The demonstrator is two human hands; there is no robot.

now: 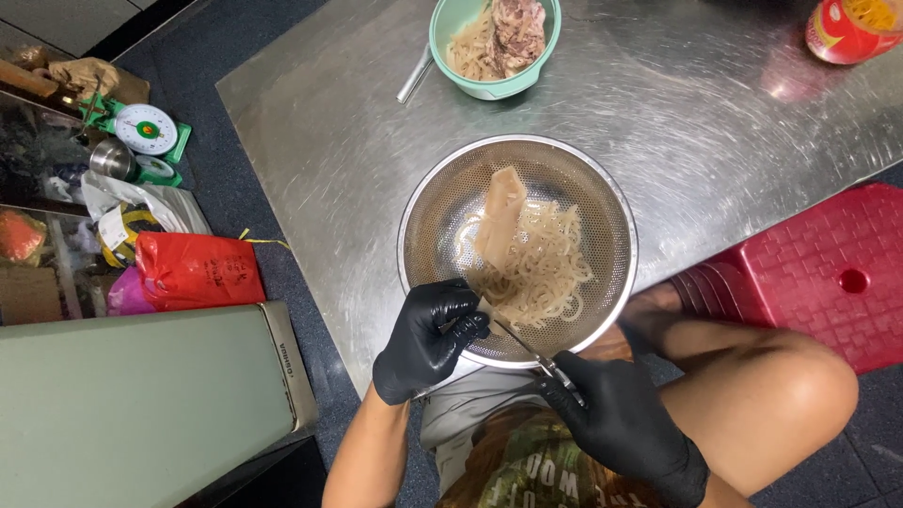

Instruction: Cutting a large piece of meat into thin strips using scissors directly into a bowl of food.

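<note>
A perforated steel colander (pixel 433 202) sits on the steel table near its front edge. Inside lies a heap of pale thin strips (pixel 546 263) and one long pale uncut piece (pixel 501 214). My left hand (pixel 428 339), in a black glove, pinches the lower end of that long piece at the colander's near rim. In its own black glove, my right hand (pixel 621 423) grips scissors (pixel 527 346), whose blades point up-left toward the pinched end.
A green bowl (pixel 450 21) with pale strips and meat stands at the table's far edge, a metal utensil (pixel 414 77) beside it. A red container (pixel 847 33) is at top right, a red plastic stool (pixel 828 273) at right. A scale (pixel 143 130), bags and a red pouch (pixel 198 271) lie left.
</note>
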